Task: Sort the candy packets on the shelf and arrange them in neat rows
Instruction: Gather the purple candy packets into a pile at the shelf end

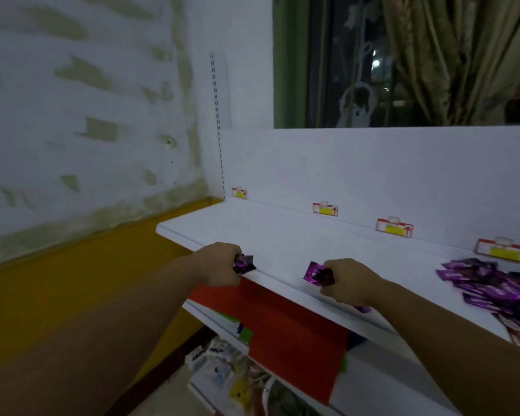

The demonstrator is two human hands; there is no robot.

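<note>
A white shelf (282,235) runs from the left corner to the right edge of the view. My left hand (218,264) grips a purple candy packet (244,264) over the shelf's front edge near its left end. My right hand (350,282) grips another purple packet (317,274) over the front edge, further right. A bit of purple wrapper (364,309) shows under my right wrist. A loose heap of several purple packets (499,288) lies on the shelf at the far right.
Red-and-yellow price tags (325,209) stand along the shelf's back panel. A red sheet (288,331) hangs below the shelf front. Lower shelves hold mixed goods (234,376). A patched wall is to the left, and a window with a curtain (451,55) is above.
</note>
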